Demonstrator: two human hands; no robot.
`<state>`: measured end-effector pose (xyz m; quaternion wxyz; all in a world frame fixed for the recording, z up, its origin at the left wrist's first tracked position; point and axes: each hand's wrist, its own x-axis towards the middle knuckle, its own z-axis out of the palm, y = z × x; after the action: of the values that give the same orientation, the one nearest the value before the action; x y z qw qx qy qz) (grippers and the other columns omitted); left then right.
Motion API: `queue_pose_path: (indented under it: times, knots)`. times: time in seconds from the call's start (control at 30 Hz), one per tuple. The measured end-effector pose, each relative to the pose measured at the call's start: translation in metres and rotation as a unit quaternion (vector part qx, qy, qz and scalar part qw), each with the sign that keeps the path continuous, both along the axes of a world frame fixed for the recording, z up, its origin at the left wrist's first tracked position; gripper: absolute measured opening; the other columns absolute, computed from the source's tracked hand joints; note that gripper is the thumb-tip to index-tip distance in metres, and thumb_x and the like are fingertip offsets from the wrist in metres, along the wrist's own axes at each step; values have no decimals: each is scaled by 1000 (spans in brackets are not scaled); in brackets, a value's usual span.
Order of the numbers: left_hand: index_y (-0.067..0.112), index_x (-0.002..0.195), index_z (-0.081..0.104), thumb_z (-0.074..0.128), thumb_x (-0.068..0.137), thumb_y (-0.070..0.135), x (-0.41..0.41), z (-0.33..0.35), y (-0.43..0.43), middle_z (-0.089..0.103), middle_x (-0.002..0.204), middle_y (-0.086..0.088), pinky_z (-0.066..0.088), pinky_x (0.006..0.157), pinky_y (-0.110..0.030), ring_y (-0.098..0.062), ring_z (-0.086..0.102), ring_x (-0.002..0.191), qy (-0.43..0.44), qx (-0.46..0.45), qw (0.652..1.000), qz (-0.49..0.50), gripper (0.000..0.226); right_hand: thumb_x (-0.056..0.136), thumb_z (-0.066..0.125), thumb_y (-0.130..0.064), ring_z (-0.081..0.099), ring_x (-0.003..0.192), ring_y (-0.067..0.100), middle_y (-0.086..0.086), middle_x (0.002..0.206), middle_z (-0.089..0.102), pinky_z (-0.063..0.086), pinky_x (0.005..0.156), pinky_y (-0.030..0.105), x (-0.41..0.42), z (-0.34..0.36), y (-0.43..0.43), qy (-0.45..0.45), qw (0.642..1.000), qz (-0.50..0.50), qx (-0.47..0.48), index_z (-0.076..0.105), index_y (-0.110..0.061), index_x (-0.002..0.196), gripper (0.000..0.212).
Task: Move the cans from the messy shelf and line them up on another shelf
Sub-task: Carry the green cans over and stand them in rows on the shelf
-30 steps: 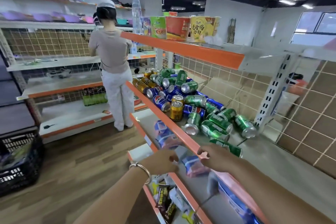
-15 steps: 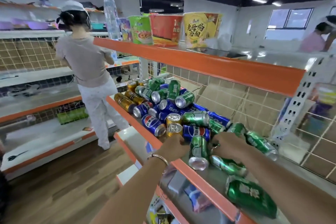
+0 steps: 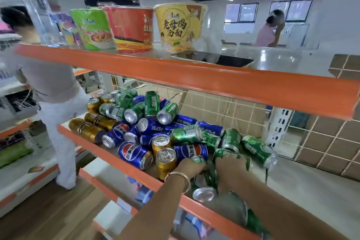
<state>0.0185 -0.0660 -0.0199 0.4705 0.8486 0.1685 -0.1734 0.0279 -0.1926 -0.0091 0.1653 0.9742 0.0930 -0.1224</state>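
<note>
Half a second ago our hands were just arriving at the near end of the pile of cans (image 3: 150, 121); a second ago they were still back at the orange edge of the shelf (image 3: 109, 156). Now both are sunk into the pile, and we see it from closer and lower. The left hand (image 3: 191, 166), a thin metal bangle (image 3: 178, 178) on its wrist, curls its fingers round the rim of a green can (image 3: 199, 159). Just to the right of it, the right hand (image 3: 227, 168) folds over the other green can (image 3: 231, 153). All the cans remain on the messy middle shelf. They are glossy metal cylinders in green, blue and gold, most lying on their sides with dull silver ends showing. Two gold cans (image 3: 165, 160) stand upright just left of the left hand. Behind the pile is a white wire grid (image 3: 224, 107) backed with brown cardboard. On the upper shelf (image 3: 194, 76), with its own smooth orange lip, stand tapered paper noodle cups (image 3: 180, 25). Far left, a person (image 3: 54, 87) in pale clothes stands blurred.
</note>
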Motion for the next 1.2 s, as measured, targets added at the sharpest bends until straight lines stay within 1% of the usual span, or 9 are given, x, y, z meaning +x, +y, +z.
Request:
queue_pose_path:
  times: [0.2,0.33,0.4,0.6,0.73,0.93,1.07,1.13,1.2]
  knots:
    - [3,129,47,73,71,50,8,1,11,57,114,-7,40,70,-22,-18,50,90,27,-33,999,-32,79,66,79,-34,62,95,19,0,107,61,53,76,31,9,11,-20,18,986,-39,161,54,-12,115,60]
    - [4,102,65,84,63,24,14,3,1,69,98,-6,54,70,-25,-18,65,85,-35,-83,993,-82,48,71,79,-33,51,61,9,-3,76,54,41,52,22,5,31,-44,5,947,-101,306,55,-10,97,43]
    - [12,91,62,87,59,14,14,9,-4,67,88,1,55,77,-26,-13,64,83,-93,-105,984,-106,40,69,81,-37,52,65,11,-4,77,56,41,56,23,-2,38,-61,-13,928,-124,352,54,-17,88,38]
    - [11,120,44,91,52,19,19,29,-30,60,112,-2,49,89,-30,-18,59,101,-174,-145,963,-147,82,58,89,-24,64,73,18,-4,77,67,54,71,37,-43,44,-99,-141,850,-210,463,62,-22,83,37]
    - [15,109,41,90,54,12,17,43,-69,58,103,1,49,91,-35,-18,56,96,-185,-159,950,-198,74,65,85,-18,53,60,7,-6,68,59,42,48,11,-83,56,-134,-241,776,-295,503,57,-23,73,30]
    - [11,107,48,88,56,11,-17,55,-163,61,100,-3,50,72,-27,-19,60,92,-164,-252,918,-258,65,71,78,-26,52,60,15,7,70,59,40,51,26,-162,59,-221,-398,591,-452,536,64,-10,73,22]
    - [8,108,60,87,57,15,-55,53,-240,68,105,-10,53,70,-27,-24,66,94,-95,-306,894,-312,58,78,73,-34,58,72,23,14,80,59,56,68,39,-221,54,-286,-413,360,-525,651,57,-6,84,32]
    - [10,99,65,85,60,12,-80,49,-279,70,103,-14,56,78,-34,-28,66,94,-54,-331,884,-325,44,79,72,-30,61,73,26,16,85,60,56,60,35,-253,52,-315,-412,253,-530,697,57,-7,91,30]
    - [10,92,68,81,65,9,-111,48,-317,70,99,-16,55,85,-38,-31,66,95,-20,-351,875,-332,31,79,68,-27,63,76,26,16,90,61,55,54,32,-282,50,-337,-386,186,-519,739,59,-11,93,23]
